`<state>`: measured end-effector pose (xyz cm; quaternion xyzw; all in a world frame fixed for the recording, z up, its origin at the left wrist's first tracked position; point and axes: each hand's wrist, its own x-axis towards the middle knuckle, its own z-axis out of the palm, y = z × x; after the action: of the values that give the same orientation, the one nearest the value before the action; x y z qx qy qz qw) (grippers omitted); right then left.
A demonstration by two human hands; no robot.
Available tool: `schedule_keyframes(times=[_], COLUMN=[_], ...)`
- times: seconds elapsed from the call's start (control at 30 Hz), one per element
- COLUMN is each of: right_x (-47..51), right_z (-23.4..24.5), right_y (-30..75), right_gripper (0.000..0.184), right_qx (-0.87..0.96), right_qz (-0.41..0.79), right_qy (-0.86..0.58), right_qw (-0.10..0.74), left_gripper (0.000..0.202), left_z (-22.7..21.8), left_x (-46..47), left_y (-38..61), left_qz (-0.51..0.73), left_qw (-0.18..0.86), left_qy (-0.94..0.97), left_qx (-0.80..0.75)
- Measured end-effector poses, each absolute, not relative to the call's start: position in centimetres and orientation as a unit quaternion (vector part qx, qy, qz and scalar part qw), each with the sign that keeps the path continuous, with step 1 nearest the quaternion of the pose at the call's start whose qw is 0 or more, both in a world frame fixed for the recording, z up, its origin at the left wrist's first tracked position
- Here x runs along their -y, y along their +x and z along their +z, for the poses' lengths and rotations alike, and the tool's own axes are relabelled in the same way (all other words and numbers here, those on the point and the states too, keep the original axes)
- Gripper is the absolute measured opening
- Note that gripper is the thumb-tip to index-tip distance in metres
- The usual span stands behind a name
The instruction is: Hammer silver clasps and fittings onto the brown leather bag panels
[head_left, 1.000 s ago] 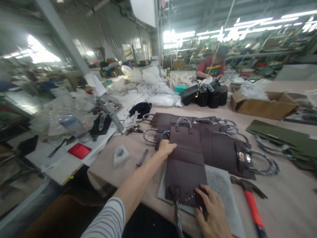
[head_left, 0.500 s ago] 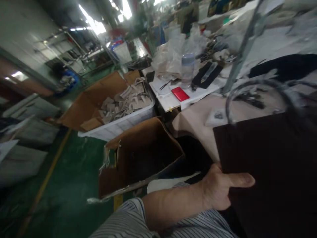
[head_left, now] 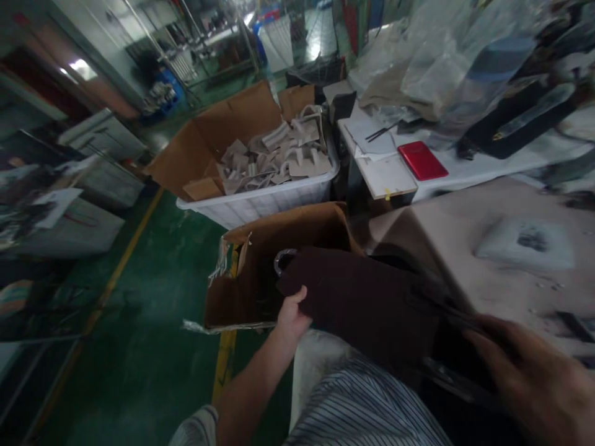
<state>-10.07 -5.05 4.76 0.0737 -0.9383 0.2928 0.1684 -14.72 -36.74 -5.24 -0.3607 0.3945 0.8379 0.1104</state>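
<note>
You hold the dark brown leather bag (head_left: 357,303) out past the table (head_left: 441,248) edge, above a cardboard box (head_left: 279,272). Your left hand (head_left: 292,316) pinches its near edge and your blurred right hand (head_left: 525,371) closes on the far end, so the 2 grips keep it spread. Beyond, a white crate (head_left: 260,214) holds leather offcuts (head_left: 269,164).

Head-worn view, angled steeply downward

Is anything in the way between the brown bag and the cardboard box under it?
No, nothing visible is in the way. The flat dark brown leather bag lies over the open brown cardboard box. The left hand grips the bag's edge, and the blurry right hand is at its other end.
</note>
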Motion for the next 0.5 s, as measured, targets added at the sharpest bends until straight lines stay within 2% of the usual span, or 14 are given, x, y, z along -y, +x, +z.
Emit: schedule_keyframes(times=[0.07, 0.17, 0.23, 0.37, 0.5], right_x=[6.4, 10.3, 12.8, 14.3, 11.8], right_z=[4.3, 1.9, -0.4, -5.2, -7.9], right_y=[-12.8, -17.8, -20.1, -19.5, -15.6], right_gripper=[0.028, 0.023, 0.026, 0.045, 0.041], right_qx=[0.944, 0.956, 0.965, 0.974, 0.97], right_qz=[0.282, 0.265, 0.242, 0.222, 0.241], right_qy=[0.08, 0.103, 0.097, 0.037, 0.001], right_qw=[0.149, 0.074, 0.012, 0.002, 0.015], left_gripper=[0.039, 0.038, 0.037, 0.035, 0.02], left_z=[-6.9, -8.4, -9.0, -9.2, -8.9], left_x=[39.5, 43.2, 44.8, 45.5, 43.5], left_y=[-16.3, -17.3, -16.6, -13.4, -12.2], left_qz=[0.825, 0.754, 0.682, 0.583, 0.551], left_qw=[0.072, 0.071, 0.126, 0.236, 0.283], left_qy=[-0.381, -0.46, -0.516, -0.545, -0.488], left_qx=[-0.411, -0.463, -0.503, -0.554, -0.615])
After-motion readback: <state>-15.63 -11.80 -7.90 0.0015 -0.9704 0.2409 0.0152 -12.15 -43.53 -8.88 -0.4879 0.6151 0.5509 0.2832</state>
